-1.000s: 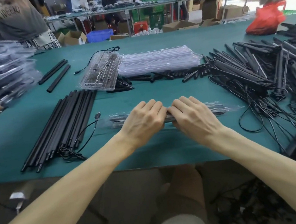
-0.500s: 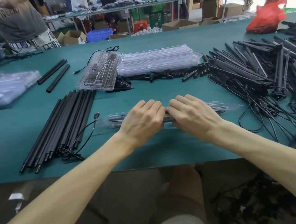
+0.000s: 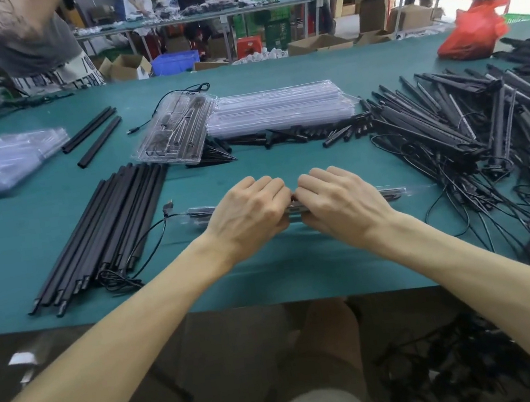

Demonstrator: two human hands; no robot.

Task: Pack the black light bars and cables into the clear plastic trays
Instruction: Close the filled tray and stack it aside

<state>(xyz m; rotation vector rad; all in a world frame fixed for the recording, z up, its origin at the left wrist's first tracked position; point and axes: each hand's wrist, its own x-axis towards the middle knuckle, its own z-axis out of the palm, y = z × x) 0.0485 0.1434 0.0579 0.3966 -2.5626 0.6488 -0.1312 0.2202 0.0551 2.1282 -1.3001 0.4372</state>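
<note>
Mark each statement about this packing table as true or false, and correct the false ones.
1. The left hand and the right hand both grip the same clear tray. True.
2. A red bag lies at the far left of the table. False: the red bag lies at the far right of the table.
3. A bundle of black bars lies to the left of the left hand. True.
4. A stack of clear trays sits between the hands and the person. False: the stack of clear trays lies beyond the hands, farther from the person.
</note>
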